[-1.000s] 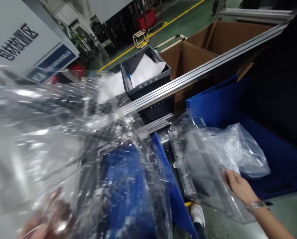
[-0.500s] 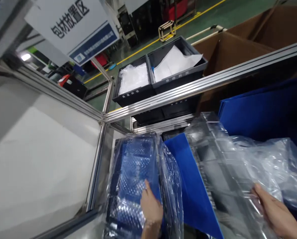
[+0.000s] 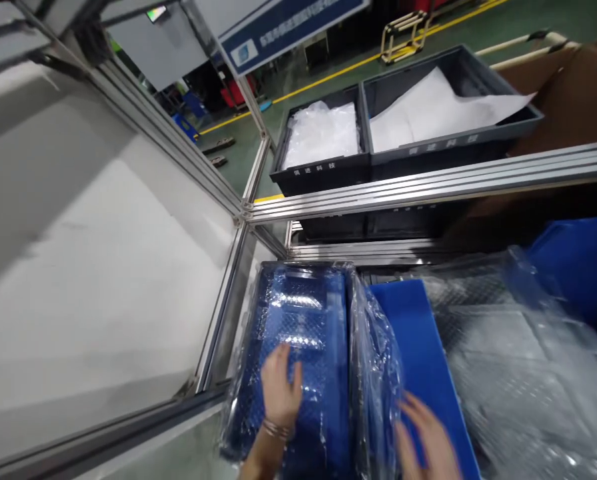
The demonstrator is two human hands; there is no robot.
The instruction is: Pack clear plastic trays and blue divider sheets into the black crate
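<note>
My left hand (image 3: 281, 390), fingers apart, is over a stack of clear plastic trays (image 3: 298, 320) wrapped in a clear bag and showing blue through it. Whether its fingertips touch the wrap cannot be made out. At the lower right of the stack, my right hand (image 3: 426, 437) is slightly blurred, its thumb and fingers spread beside the loose, crumpled side of the plastic bag (image 3: 376, 353). It lies in front of a blue sheet (image 3: 418, 333) that leans between the stack and more clear plastic trays (image 3: 518, 360) on the right, partly under loose film.
An aluminium frame rail (image 3: 428, 183) crosses behind the trays. Beyond it stand dark crates (image 3: 318, 170) with white sheets (image 3: 428, 110) and a brown cardboard box (image 3: 583, 100). A white panel (image 3: 143, 267) borders the left. More blue material (image 3: 578, 267) is at the right.
My right hand has let go of the clear tray at the right and moved left to the wrapped stack. That tray now lies flatter. My left hand's fingers have spread. The view has shifted.
</note>
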